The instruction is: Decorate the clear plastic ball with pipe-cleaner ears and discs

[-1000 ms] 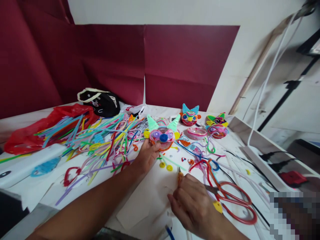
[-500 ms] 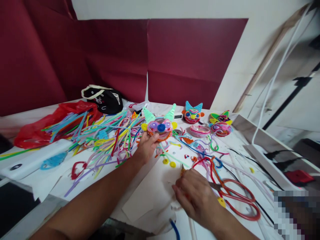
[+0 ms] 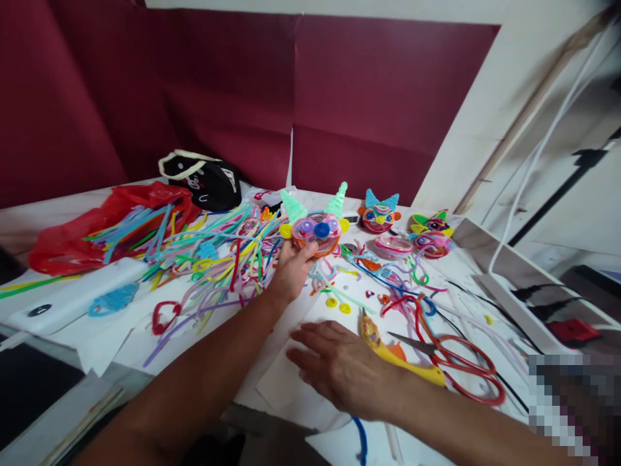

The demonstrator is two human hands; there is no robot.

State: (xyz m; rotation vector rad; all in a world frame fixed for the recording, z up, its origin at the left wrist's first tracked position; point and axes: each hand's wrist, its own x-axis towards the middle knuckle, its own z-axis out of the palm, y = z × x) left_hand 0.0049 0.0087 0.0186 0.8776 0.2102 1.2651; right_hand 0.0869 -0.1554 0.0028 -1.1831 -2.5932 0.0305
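At the table (image 3: 466,272), one figure (image 3: 321,231) in left hand (image 3: 293,270), two loose yellow discs (image 3: 345,309)

I can see the right hand (image 3: 337,366) has let go of the yellow glue gun (image 3: 402,361), which lies by the red scissors (image 3: 473,356) now. The hand slid left, fingers spread out.

A hand could pass over the bare table (image 3: 306,312) between the left hand (image 3: 295,268) and right hand (image 3: 337,366). Rightward, the yellow tool (image 3: 371,331) and scissors (image 3: 429,349) bar the way; leftward, heaped stems (image 3: 237,262); on the far side, the held mask (image 3: 321,230).
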